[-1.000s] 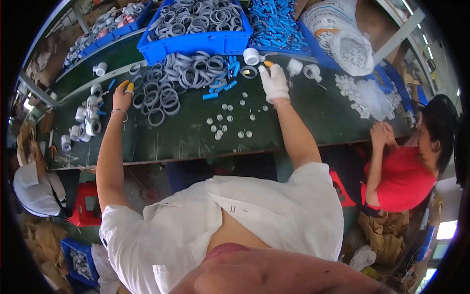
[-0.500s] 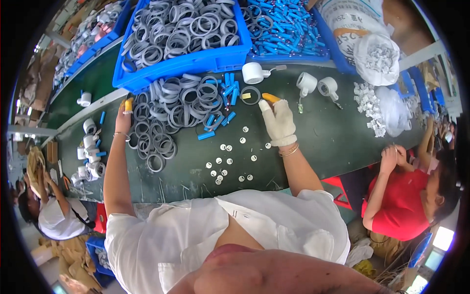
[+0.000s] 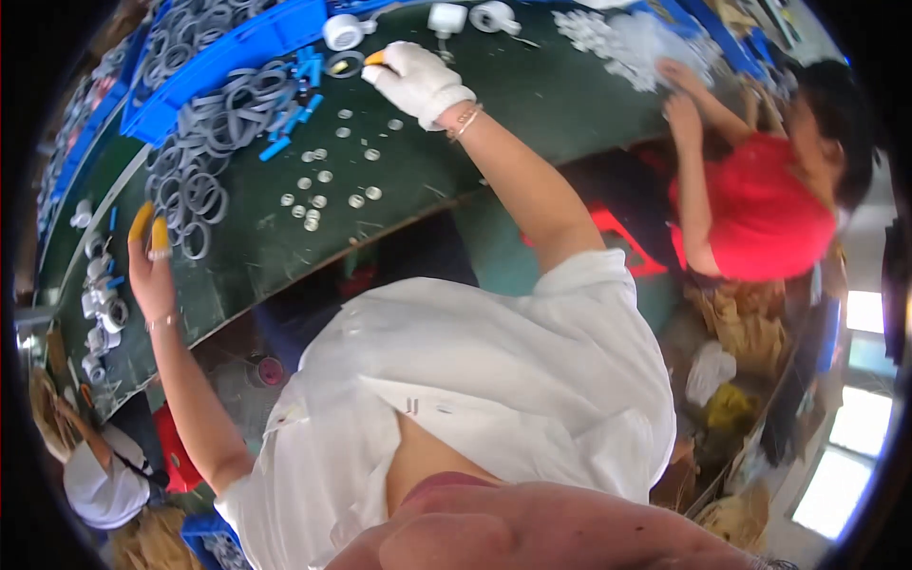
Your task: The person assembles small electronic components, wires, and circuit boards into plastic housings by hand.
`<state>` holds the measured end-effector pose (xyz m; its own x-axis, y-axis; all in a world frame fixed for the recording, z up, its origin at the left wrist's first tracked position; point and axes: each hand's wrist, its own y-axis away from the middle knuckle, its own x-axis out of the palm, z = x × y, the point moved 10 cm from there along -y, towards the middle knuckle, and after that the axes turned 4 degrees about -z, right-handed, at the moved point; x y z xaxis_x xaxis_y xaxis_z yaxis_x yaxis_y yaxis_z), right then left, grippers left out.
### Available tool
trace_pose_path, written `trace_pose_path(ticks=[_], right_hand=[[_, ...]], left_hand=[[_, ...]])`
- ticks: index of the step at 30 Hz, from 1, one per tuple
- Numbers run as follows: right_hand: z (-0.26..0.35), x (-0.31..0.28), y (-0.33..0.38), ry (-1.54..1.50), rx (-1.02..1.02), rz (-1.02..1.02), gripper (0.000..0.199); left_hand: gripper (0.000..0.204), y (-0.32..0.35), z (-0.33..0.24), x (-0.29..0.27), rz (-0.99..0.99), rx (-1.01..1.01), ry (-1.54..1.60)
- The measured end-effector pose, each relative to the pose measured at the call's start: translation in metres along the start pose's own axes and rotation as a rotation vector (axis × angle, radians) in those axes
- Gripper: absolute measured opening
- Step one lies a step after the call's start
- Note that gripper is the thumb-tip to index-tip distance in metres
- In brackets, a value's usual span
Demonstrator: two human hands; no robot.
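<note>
My left hand [image 3: 152, 271] is raised at the left, near the lower end of the pile of grey rings [image 3: 201, 195]. Two of its fingers wear yellow finger cots and stand apart, with nothing visible between them. My right hand [image 3: 416, 84], in a white glove with one yellow-covered fingertip, reaches over the far side of the table. Its fingers point left, stretched toward a single grey ring [image 3: 344, 66] with a small yellow piece inside. The fingertips are at the ring's edge; whether they touch it is unclear. Blue cylinders [image 3: 275, 148] lie beside the pile.
Small round white discs [image 3: 319, 201] are scattered over the green table [image 3: 399, 180]. White round housings [image 3: 344, 32] stand along the back and left. A blue crate [image 3: 285, 28] holds more grey rings. At the right, a person in red [image 3: 760, 209] handles small white parts [image 3: 627, 62].
The view has swung, so the table sits higher and tilted. My left hand has come off the ring pile toward me, fingers raised. My right hand stays near the single ring.
</note>
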<state>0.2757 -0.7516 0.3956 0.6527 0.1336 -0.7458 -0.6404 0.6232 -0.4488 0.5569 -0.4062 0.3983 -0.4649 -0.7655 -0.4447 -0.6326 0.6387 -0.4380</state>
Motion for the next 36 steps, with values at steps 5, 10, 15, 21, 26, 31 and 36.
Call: trace_pose_path(ticks=[5,10,15,21,26,31,36], right_hand=[[-0.029,-0.054,0.006,0.134,0.029,-0.098,0.038],[-0.097,-0.075,-0.034,0.144,0.307,-0.513,0.050],[-0.126,-0.028,-0.049,0.311,0.595,-0.230,0.059],[-0.084,-0.027,-0.014,-0.571,0.693,-0.423,0.041],[0.077,0.012,0.061,-0.822,0.489,-0.220,0.038],[0.173,0.077,0.099,-0.527,0.133,0.171,0.039],[0.155,0.071,0.056,0.091,-0.341,0.155,0.026]], left_hand=[[0.035,0.084,-0.019,0.018,0.227,-0.079,0.073],[0.033,0.101,-0.035,0.056,0.223,-0.136,0.206],[0.031,0.106,-0.027,0.093,0.208,-0.192,0.429],[0.039,0.087,-0.028,0.109,0.257,-0.435,0.745],[0.063,0.080,-0.046,0.152,0.410,-0.623,1.080],[0.063,0.090,-0.031,0.169,0.453,-0.713,1.117],[0.052,0.086,-0.004,0.132,0.243,-0.751,1.254]])
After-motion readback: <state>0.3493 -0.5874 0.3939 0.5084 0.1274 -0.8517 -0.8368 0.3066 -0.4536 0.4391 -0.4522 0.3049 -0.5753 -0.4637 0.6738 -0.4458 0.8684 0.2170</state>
